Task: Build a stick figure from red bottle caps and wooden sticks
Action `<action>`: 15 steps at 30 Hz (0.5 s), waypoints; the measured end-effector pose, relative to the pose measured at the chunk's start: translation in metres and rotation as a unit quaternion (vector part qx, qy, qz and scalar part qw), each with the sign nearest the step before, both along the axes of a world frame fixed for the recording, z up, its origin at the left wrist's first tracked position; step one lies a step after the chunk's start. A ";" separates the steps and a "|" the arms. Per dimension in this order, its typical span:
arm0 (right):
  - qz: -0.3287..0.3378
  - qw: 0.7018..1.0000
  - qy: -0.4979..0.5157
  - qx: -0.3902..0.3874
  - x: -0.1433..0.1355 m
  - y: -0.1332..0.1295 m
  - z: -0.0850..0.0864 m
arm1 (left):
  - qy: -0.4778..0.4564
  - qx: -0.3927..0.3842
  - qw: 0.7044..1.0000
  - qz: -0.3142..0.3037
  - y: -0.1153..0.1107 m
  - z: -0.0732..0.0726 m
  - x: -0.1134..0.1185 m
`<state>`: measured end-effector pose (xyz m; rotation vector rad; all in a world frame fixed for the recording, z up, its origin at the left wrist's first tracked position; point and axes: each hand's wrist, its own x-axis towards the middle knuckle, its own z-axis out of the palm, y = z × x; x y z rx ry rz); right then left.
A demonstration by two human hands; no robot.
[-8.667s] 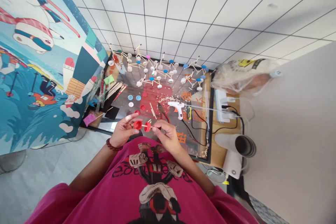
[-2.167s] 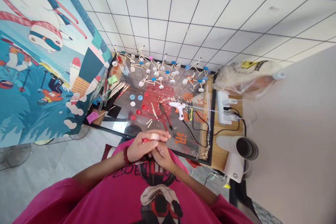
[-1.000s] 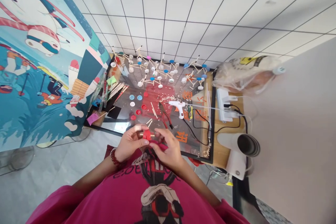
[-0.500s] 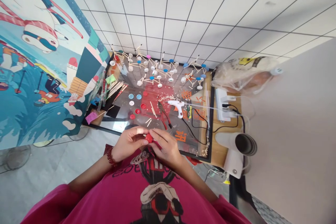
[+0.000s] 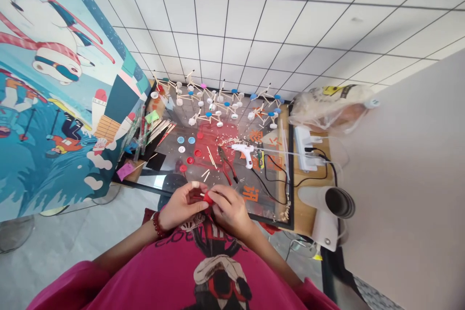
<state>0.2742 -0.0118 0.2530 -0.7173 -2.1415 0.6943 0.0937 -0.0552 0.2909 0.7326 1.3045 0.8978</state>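
Observation:
Close to my body, above the table's front edge, a red bottle cap (image 5: 208, 197) is held between both hands. My right hand (image 5: 231, 207) pinches it from the right with bent fingers. The thumb of my left hand (image 5: 182, 207) presses at its lower left, with the fingers curled above. A short pale stick end (image 5: 202, 194) pokes out of the cap's left side. On the table lie more red caps (image 5: 190, 160), blue caps (image 5: 191, 140), a white cap (image 5: 181, 149) and cut wooden sticks (image 5: 211, 157).
Red-handled pliers (image 5: 228, 167) lie beside a white glue gun (image 5: 245, 152), whose cord runs to a power strip (image 5: 305, 147). Small stick-and-cap models (image 5: 218, 101) stand along the tiled wall. Bundled sticks (image 5: 160, 131) lie left; a plastic bag (image 5: 330, 106) sits right.
My left fingers have opened slightly around the cap, so the pale stick end shows more. Both hands stay near the same place while the view has shifted a little.

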 end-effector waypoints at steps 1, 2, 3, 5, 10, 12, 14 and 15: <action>0.006 1.000 0.009 0.004 -0.002 0.001 0.001 | -0.013 -0.008 1.000 -0.003 0.001 0.000 -0.003; 0.006 1.000 0.016 -0.006 -0.004 0.002 0.003 | -0.017 -0.011 1.000 -0.004 0.002 0.001 -0.006; 0.000 0.999 0.020 -0.029 -0.007 0.002 0.004 | -0.012 -0.008 1.000 -0.001 0.003 0.003 -0.009; -0.014 0.996 0.023 -0.088 -0.011 0.001 0.006 | 0.016 0.016 1.000 0.013 0.003 0.006 -0.015; -0.003 0.997 0.006 -0.075 -0.016 -0.002 0.004 | 0.019 0.033 0.999 0.028 0.000 0.008 -0.019; -0.008 0.998 0.001 -0.060 -0.016 -0.004 0.003 | -0.023 -0.010 0.999 0.027 -0.002 0.004 -0.017; 0.002 0.998 -0.006 -0.059 -0.016 -0.006 0.002 | -0.043 -0.038 0.998 0.027 -0.006 -0.001 -0.015; 0.015 0.998 -0.012 -0.061 -0.015 -0.007 0.003 | -0.044 -0.043 0.998 0.024 -0.010 -0.004 -0.016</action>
